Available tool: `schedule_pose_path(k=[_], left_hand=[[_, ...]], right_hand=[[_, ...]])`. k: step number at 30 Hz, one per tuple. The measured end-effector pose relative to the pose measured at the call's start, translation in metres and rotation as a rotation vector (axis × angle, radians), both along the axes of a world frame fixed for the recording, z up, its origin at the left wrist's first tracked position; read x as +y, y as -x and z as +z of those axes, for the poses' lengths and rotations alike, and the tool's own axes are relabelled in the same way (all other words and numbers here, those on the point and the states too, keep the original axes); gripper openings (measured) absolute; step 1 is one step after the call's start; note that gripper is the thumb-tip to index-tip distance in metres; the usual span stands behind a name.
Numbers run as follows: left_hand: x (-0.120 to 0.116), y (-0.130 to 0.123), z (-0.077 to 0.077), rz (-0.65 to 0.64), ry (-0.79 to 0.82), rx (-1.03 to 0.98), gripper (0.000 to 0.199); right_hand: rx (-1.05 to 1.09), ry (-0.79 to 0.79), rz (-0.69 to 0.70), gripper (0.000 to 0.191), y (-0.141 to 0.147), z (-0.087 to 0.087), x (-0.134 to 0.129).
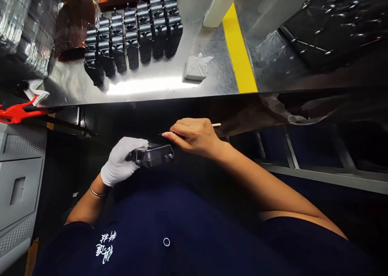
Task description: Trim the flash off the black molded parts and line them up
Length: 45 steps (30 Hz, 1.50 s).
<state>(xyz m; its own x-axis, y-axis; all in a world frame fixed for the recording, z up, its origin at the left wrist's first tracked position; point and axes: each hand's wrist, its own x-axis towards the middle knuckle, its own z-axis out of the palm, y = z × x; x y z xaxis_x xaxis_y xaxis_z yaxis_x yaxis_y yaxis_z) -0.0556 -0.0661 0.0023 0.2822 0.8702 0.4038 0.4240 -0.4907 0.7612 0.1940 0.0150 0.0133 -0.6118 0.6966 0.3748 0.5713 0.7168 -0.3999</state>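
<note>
The person wears a plain, dark navy shirt with short sleeves. White characters in two rows mark the left chest, and a round, pale-rimmed button sits on the front. A close-fitting white fabric glove covers the left hand; a thin silvery bangle circles that wrist. The right hand is bare.

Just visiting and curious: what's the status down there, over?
Gloved left hand: holding black part. Bare right hand: pinching thin tool. Tool apart from part, nothing visible between.
</note>
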Motion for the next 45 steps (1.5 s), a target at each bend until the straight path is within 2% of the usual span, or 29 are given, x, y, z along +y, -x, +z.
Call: schedule_pose_path(k=[2,6,9,11,13,16,18,21,23,26,30,35,40,45], left_hand=[[0.0,-0.002,0.004,-0.051,-0.046,-0.006,0.051],[0.006,-0.001,0.004,-0.065,-0.138,-0.017,0.054],[0.01,0.002,0.001,-0.108,-0.176,-0.02,0.055],[0.009,0.003,0.001,-0.064,-0.127,-0.022,0.052],[0.006,0.004,0.001,0.034,0.019,-0.066,0.044],[0.004,0.006,-0.001,0.131,0.407,-0.23,0.05],[0.005,0.008,-0.005,0.092,0.643,-0.351,0.059],[0.009,0.009,-0.01,-0.026,0.823,-0.423,0.066],[0.011,0.008,-0.013,-0.07,0.865,-0.414,0.068],[0.012,0.006,-0.015,-0.067,0.857,-0.41,0.068],[0.011,0.002,-0.02,-0.047,0.84,-0.43,0.066],[0.009,-0.005,-0.026,-0.034,0.838,-0.546,0.058],[0.007,-0.012,-0.023,0.005,0.866,-0.606,0.057],[0.008,-0.012,-0.019,0.007,0.882,-0.592,0.062]], right_hand=[[0.062,0.083,0.048,0.046,-0.001,0.001,0.002],[0.198,0.306,0.216,0.042,-0.006,0.01,0.001],[0.204,0.446,0.345,0.05,-0.007,0.015,-0.001],[0.239,0.491,0.388,0.055,-0.007,0.016,-0.002],[0.296,0.466,0.399,0.054,-0.006,0.015,-0.001],[0.355,0.278,0.368,0.046,-0.002,0.015,0.002],[0.333,0.111,0.346,0.046,0.002,0.017,0.004],[0.251,-0.026,0.383,0.054,0.01,0.021,0.006],[0.197,-0.043,0.428,0.057,0.014,0.022,0.007],[0.134,-0.065,0.446,0.059,0.015,0.021,0.007],[0.129,-0.115,0.37,0.059,0.014,0.016,0.005],[0.161,-0.174,0.29,0.058,0.014,0.01,0.004],[0.073,-0.081,0.248,0.063,0.014,0.009,0.005],[0.134,-0.005,0.233,0.061,0.016,0.013,0.004]])
